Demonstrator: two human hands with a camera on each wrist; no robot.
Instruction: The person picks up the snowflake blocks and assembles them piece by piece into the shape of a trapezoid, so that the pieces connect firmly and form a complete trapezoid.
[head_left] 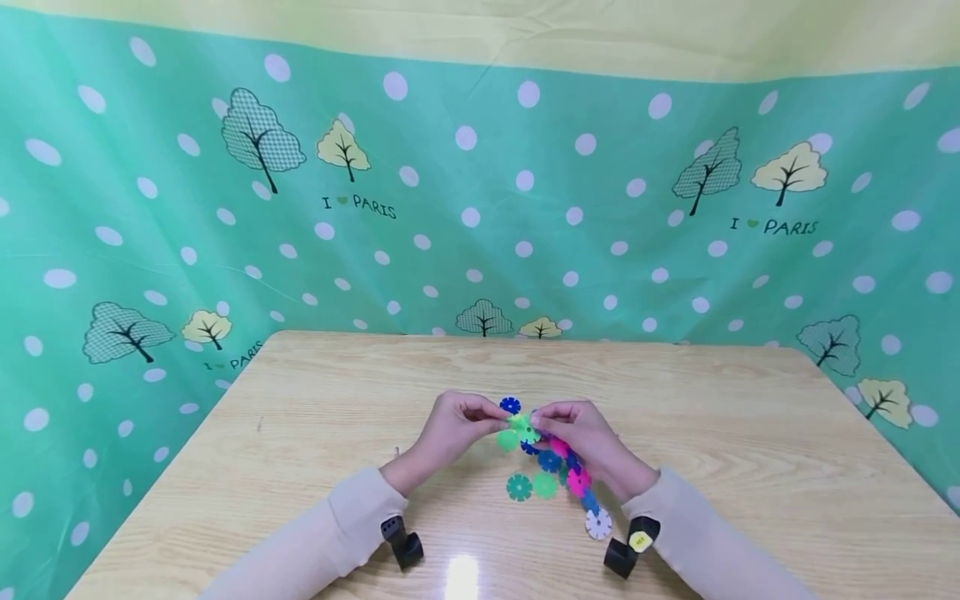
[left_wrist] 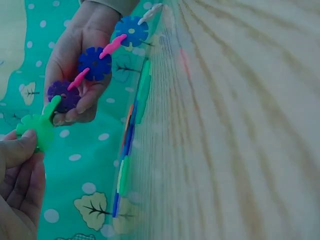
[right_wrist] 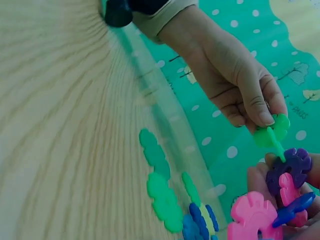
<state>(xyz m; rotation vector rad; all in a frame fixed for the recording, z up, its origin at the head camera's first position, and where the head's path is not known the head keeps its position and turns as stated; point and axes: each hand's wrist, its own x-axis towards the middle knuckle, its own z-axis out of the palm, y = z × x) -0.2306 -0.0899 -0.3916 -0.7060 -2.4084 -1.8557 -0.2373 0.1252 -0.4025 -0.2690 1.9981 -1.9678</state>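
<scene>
My left hand (head_left: 453, 429) pinches a bright green notched plastic disc (left_wrist: 36, 131) between thumb and fingers. A second green disc (left_wrist: 52, 107), seen edge-on, slots into it and meets a purple disc (left_wrist: 64, 97). My right hand (head_left: 588, 437) holds the purple disc in its fingers. From there a chain of interlocked discs runs across the right palm and wrist: a pink disc (left_wrist: 78, 78), a dark blue disc (left_wrist: 95, 64), another pink one, a lighter blue disc (left_wrist: 132, 31) and a white disc (head_left: 598, 523) at the end. In the right wrist view the right hand is partly cut off.
Loose discs lie on the wooden table (head_left: 337, 383) beneath and around the hands, among them a teal disc (head_left: 519, 487), a light green disc (head_left: 545, 485) and a dark blue disc (head_left: 510, 406). A green dotted cloth (head_left: 480, 192) hangs behind the table's far edge.
</scene>
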